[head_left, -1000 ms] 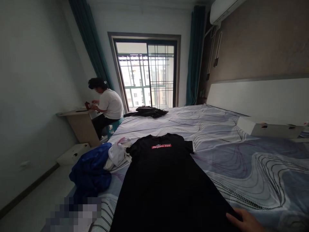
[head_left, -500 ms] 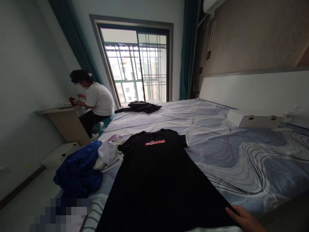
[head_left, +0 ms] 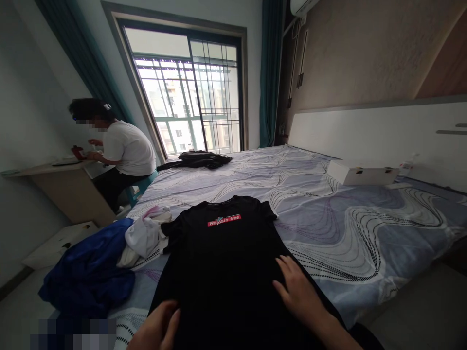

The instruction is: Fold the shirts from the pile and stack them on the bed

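Observation:
A black short-sleeved T-shirt (head_left: 226, 262) lies spread on the bed, its neckline away from me and a red "Remain free" print across the chest. My right hand (head_left: 297, 287) is over the right side of the shirt's body, fingers stretched and thumb apart. At the shirt's lower left edge is my left hand (head_left: 158, 324), with curved fingers and the thumb a little apart; nothing shows in it. The shirt's hem runs out of sight at the bottom.
Left of the shirt lie white clothing (head_left: 144, 236) and a blue garment (head_left: 91, 267). Dark clothing (head_left: 197, 159) rests at the bed's far edge. A white box (head_left: 365, 174) stands near the headboard. Another person (head_left: 126, 148) sits at a desk (head_left: 69, 187) by the window.
My right hand has left the shirt's lower right corner and moved up onto its body. My left hand has come into view at lower left. The view has turned slightly right.

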`<state>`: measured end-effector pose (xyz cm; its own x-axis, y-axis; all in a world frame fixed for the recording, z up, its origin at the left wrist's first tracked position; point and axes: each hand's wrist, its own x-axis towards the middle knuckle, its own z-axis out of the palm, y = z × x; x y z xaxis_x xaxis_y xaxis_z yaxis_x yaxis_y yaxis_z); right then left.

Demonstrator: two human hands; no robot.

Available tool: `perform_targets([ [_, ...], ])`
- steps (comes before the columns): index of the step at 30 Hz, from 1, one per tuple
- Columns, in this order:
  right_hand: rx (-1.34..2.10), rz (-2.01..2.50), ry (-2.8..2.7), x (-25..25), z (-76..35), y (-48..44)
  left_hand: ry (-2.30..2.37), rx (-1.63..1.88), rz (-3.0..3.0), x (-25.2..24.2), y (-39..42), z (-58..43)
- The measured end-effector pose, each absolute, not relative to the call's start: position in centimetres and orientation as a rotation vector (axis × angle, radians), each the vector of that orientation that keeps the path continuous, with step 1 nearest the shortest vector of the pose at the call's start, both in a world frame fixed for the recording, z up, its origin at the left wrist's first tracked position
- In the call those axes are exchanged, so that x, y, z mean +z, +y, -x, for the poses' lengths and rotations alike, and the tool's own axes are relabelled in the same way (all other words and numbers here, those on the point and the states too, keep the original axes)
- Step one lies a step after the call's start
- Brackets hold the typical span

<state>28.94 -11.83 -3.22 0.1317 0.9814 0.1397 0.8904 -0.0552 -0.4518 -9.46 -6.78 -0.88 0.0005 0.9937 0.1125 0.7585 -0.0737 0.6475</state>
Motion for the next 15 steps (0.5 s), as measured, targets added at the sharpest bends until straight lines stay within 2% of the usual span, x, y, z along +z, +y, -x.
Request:
perform_targets([
  [2, 0.369, 1.864, -2.034, -3.3, -24.4, -7.2, 1.602, 0.759, -2.236, -1.3, -2.4, 5.5],
  [4, 0.428, 1.752, -2.209, -4.4, -21.6, -3.6, 1.456, 0.534, -2.491, -2.6, 2.2, 2.4],
  [8, 0.434, 1.675, -2.294, -7.3, -20.9, 1.6, 1.631, 0.176, -2.606, -5.9, 8.5, 1.1],
  [15, 0.345, 1.932, -2.177, -7.4, -24.6, 11.6, 1.585, 0.189, -2.657, -7.1, 10.3, 2.4],
])
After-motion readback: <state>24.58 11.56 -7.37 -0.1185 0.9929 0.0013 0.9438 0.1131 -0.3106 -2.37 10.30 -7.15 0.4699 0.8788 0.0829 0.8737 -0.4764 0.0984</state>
